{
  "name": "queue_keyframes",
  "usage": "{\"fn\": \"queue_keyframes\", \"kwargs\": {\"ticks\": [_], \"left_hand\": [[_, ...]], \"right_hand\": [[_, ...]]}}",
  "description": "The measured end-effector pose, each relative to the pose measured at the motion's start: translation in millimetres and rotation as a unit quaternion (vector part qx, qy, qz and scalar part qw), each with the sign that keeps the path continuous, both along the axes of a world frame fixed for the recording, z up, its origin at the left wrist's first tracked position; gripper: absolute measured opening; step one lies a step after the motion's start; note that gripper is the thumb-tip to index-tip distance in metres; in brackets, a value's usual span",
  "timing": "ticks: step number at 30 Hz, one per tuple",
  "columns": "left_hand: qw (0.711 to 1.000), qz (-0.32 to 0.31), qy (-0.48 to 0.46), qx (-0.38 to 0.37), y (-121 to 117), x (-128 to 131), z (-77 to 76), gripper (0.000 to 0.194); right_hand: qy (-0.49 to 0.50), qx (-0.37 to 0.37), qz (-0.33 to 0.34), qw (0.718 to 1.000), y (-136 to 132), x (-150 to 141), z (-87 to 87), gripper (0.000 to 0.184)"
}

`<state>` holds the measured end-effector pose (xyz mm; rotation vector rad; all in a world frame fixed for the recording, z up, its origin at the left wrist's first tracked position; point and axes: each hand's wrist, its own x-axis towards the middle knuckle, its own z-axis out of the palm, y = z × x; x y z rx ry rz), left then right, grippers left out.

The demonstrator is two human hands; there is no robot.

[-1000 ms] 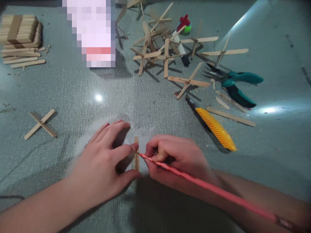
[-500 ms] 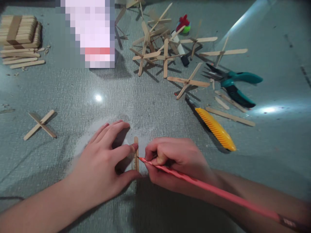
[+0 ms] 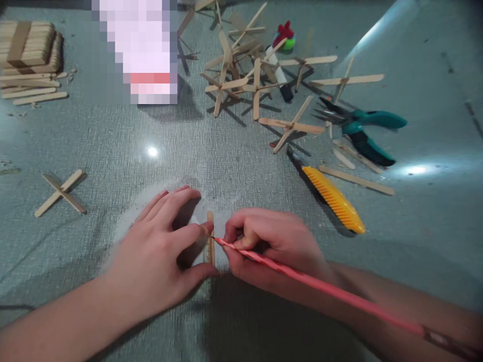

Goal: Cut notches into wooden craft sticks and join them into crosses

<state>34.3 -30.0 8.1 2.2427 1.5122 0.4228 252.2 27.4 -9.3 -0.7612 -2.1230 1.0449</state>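
A wooden craft stick (image 3: 210, 217) lies upright in view on the tabletop, with small dark marks along its lower part. My left hand (image 3: 158, 244) pins it down: the index fingertip is near its upper end, the thumb near its lower end, and the other fingers are spread over a whitish patch. Pinched in my right hand (image 3: 273, 246) is a red pencil (image 3: 320, 284), slanting down to the right. Its dark tip touches or nearly touches the stick's right edge, just below my left index finger.
Crossed sticks (image 3: 61, 191) lie at left, below a banded stack of sticks (image 3: 35, 42). Several joined crosses (image 3: 256, 90) fill the top middle, near a white tube (image 3: 278, 73). At right are teal pliers (image 3: 372, 133) and a yellow cutter (image 3: 334, 198). A pixelated object (image 3: 147, 45) stands at the top.
The pencil tip has moved slightly up along the stick, and my right hand with it. My left hand keeps its hold on the stick.
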Motion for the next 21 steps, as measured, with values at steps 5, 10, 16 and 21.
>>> {"fn": "queue_keyframes", "kwargs": {"ticks": [5, 10, 16, 21], "left_hand": [[1.000, -0.001, 0.000, 0.005, -1, -1, -0.1, 0.039], [1.000, 0.000, -0.002, 0.006, -1, -1, 0.2, 0.037], [1.000, -0.014, -0.003, 0.016, 1, -2, -3.1, 0.042], [1.000, -0.023, 0.001, 0.016, -3, -5, -4.5, 0.049]], "right_hand": [[0.005, 0.000, -0.006, 1.000, 1, -1, 0.8, 0.027], [0.003, -0.025, 0.018, 1.000, 2, 0, 0.3, 0.027], [0.017, 0.017, -0.017, 1.000, 1, 5, 1.5, 0.023], [-0.077, 0.202, 0.038, 0.976, 0, 14, 0.7, 0.019]]}}
